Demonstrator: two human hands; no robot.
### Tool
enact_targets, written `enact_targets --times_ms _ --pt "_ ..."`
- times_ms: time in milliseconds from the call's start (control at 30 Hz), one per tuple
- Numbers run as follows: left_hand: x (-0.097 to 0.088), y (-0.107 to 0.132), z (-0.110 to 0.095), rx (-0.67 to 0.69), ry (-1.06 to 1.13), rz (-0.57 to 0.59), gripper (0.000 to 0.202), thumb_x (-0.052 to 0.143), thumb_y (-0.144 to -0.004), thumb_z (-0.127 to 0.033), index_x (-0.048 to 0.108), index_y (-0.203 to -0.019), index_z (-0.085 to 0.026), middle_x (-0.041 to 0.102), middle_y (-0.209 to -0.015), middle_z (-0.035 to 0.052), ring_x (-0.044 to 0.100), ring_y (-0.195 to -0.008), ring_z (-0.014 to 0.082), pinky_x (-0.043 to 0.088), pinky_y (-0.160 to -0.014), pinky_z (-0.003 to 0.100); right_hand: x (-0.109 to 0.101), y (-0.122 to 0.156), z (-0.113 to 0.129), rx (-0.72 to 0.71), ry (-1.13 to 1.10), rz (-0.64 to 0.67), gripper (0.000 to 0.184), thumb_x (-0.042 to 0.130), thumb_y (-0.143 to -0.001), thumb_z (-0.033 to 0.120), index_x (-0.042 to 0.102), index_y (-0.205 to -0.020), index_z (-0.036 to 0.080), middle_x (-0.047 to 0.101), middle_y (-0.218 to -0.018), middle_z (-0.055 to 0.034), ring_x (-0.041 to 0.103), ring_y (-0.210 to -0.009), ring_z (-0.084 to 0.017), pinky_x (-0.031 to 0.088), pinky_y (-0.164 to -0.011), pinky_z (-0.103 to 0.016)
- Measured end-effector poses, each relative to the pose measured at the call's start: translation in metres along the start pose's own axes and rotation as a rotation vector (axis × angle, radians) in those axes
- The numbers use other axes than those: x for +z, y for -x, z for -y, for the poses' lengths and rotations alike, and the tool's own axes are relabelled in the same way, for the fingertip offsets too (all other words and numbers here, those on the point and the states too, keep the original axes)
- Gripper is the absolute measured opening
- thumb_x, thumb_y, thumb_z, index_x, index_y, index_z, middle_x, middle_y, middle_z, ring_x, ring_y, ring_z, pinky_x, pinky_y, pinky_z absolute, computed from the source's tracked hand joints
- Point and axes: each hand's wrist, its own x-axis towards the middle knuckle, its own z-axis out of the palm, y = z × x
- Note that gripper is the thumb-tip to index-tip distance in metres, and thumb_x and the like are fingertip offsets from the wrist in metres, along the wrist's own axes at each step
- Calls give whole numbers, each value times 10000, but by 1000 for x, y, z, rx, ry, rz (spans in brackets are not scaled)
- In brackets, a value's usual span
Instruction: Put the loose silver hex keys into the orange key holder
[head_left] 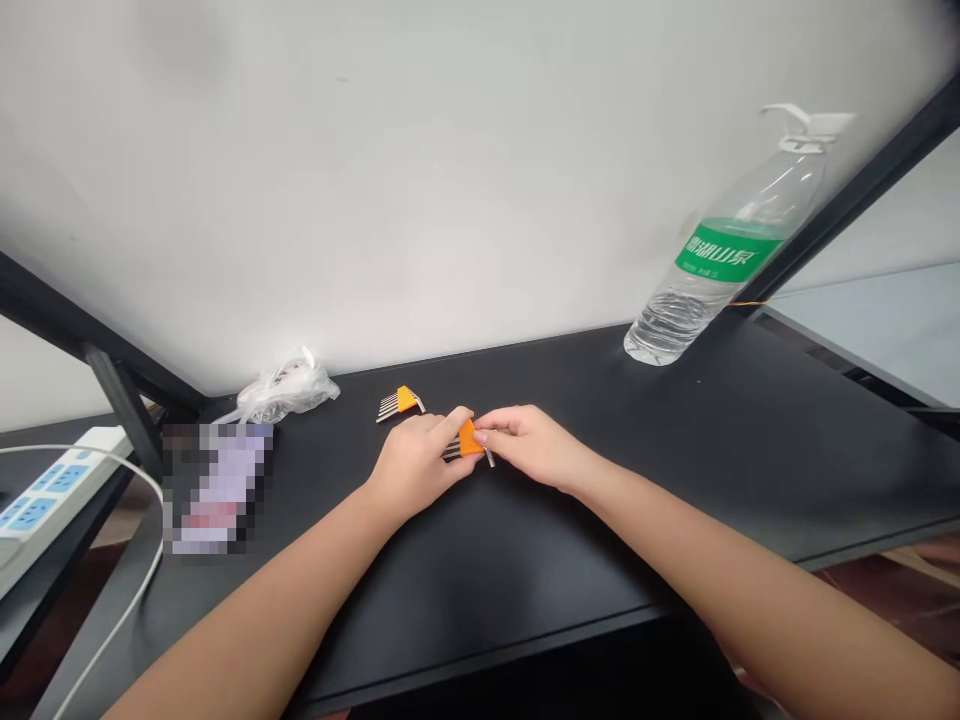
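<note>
Near the middle of the black table, my left hand [421,455] is closed around a hex key set [470,439] with an orange holder and metal keys. My right hand [536,445] pinches the right side of the same holder, its thumb and fingertips against the orange plastic. The short bent end of a key sticks out below the right fingertips. Part of the set is hidden behind my fingers. Just behind my left hand lies a second hex key set [406,399], also orange, with several keys fanned toward the left.
On the black table [555,560], a large water bottle [716,265] with a green label stands at the back right. A clear plastic bag [289,388] and a blurred-out flat object [217,490] are at left. Further left are a power strip [52,485] and a white cable [142,590].
</note>
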Motion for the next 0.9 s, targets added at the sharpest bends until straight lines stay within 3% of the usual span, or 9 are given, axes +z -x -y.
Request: enact_targets --times_ms 167,300,500,700,900 --pt "0 0 3 -69 -2 -6 298 652 -915 -331 612 -1199 -250 631 -777 -8 616 -722 159 456 -661 263 0 1 1 87 -41 -31 372 642 -928 474 644 -1206 227 626 -728 20 490 -480 -98 392 -455 -232" --pt "2 1 7 -96 -3 -47 341 671 -907 -356 605 -1225 -251 643 -793 -4 628 -740 164 468 -661 264 -6 5 2 91 -81 -27 283 645 -932 422 652 -1101 196 636 -765 -1 530 -475 -94 451 -459 -235" --pt "0 1 5 -72 -7 -30 341 672 -899 -311 605 -1227 -249 662 -821 -4 637 -744 159 478 -669 264 -2 6 4 68 -209 45 302 668 -922 394 634 -1154 203 614 -743 23 535 -462 -91 461 -454 -235" --pt "1 1 4 -45 -30 -20 327 647 -929 -352 599 -1234 -243 641 -792 -3 623 -736 164 465 -660 269 -3 0 -4 64 -134 -8 225 674 -917 399 589 -982 202 649 -734 15 582 -486 -106 477 -459 -231" --pt "1 1 3 32 -61 -3 301 617 -942 -320 593 -1228 -230 645 -795 10 626 -740 176 474 -692 294 -7 -2 -9 158 -226 37 323 678 -911 483 592 -830 183 613 -672 4 529 -462 -96 420 -428 -230"
